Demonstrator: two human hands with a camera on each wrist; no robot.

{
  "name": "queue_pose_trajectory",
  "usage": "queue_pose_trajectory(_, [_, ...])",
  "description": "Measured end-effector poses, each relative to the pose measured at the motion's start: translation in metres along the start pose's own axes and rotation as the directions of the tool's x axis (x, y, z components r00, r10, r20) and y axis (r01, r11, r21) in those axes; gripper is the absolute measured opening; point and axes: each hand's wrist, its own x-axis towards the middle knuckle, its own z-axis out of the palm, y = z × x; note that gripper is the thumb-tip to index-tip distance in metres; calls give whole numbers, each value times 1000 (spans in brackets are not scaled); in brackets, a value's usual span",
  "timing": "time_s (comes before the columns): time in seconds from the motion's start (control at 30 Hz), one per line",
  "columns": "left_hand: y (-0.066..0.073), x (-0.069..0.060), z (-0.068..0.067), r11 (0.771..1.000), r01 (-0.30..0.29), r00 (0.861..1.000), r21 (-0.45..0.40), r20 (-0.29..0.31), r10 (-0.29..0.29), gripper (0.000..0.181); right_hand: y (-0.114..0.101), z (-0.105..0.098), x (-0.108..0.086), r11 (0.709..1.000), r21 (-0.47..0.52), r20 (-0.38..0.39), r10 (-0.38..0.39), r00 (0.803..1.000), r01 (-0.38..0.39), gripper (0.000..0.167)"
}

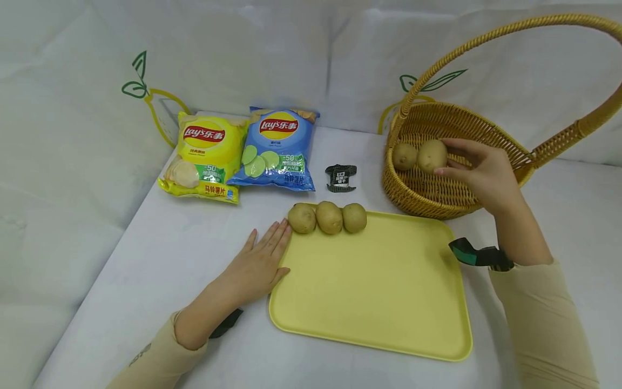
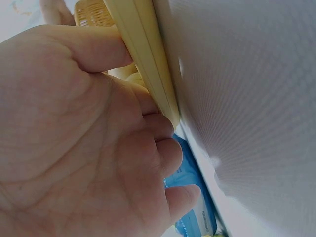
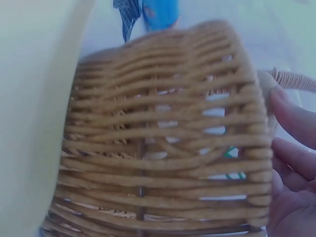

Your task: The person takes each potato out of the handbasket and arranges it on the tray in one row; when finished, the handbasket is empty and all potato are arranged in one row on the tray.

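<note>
At upper right, your right hand (image 1: 493,173) pinches a potato (image 1: 432,156) between thumb and fingers, inside the basket (image 1: 410,193). Your left hand (image 1: 255,270), fingers straight, thumb apart, probably steadies the tray (image 1: 369,292) at centre, near three potatoes (image 1: 329,218).

The basket (image 1: 413,197) looks to me like ridged wicker with a slight sheen, the tray (image 1: 369,292) smooth plastic, the potatoes (image 1: 431,155) matt-skinned, the snack bags (image 1: 277,148) glossy film.
</note>
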Motion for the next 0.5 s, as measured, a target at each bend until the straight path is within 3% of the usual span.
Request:
queue_pose_trajectory(0.27, [0, 1, 0, 1000, 6, 1000, 10, 13, -6, 71, -6, 7, -15, 988, 135, 1, -72, 997, 71, 54])
queue_pose_trajectory(0.5, [1, 2, -1, 1000, 8, 1000, 11, 15, -9, 71, -10, 14, -31, 930, 332, 39, -182, 982, 160, 55])
